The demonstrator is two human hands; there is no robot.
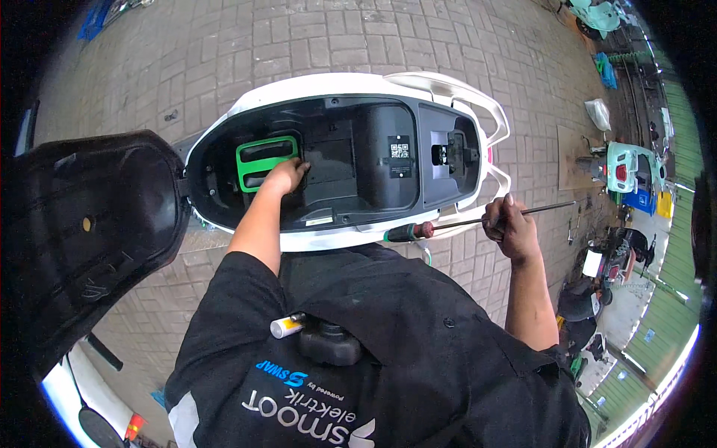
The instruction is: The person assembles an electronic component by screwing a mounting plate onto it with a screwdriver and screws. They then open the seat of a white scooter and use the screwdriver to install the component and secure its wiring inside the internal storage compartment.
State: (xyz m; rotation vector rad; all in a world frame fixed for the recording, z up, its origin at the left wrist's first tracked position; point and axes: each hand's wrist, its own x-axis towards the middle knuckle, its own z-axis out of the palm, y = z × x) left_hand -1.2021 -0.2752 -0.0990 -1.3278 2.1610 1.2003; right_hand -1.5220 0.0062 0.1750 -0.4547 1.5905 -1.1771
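Note:
My left hand (287, 175) reaches into the scooter's black underseat compartment (332, 168), fingers curled at the right edge of a green plastic frame (246, 153) with two dark slots. My right hand (506, 228) is wrapped round the long metal shaft of screwdrivers (549, 207); their handles (403, 233), green-and-black and red, lie left of it, over the white body's near edge. A black latch recess (452, 153) sits at the compartment's right part. The raised black seat (97, 216) is hinged at the left.
A white grab rail (493, 112) rims the scooter's right end on brick paving (336, 33). Along the right stand a mint scooter (624, 172), dark scooters (624, 257), a white sack (597, 113), blue and yellow bins (663, 203) and a green corrugated wall (676, 299).

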